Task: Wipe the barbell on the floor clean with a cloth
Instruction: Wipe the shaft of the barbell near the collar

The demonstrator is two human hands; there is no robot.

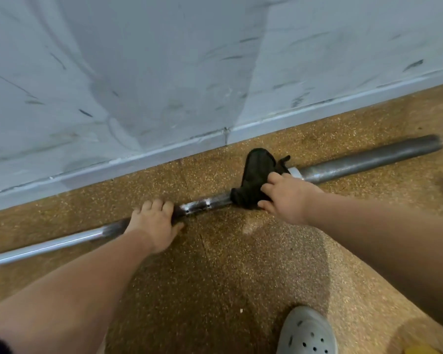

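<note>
Grey clog point(306, 330) nearest; left hand point(152, 223) grips barbell point(368, 159), right hand point(284, 198) clutches cloth point(253, 177) beside wall point(164, 72).

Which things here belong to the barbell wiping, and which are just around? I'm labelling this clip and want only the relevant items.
Part of the job:
- barbell on the floor
- dark cloth wrapped over the bar
- right hand pressing the cloth
- left hand gripping the bar

Just around:
- grey clog
- scuffed wall
- speckled floor
</note>
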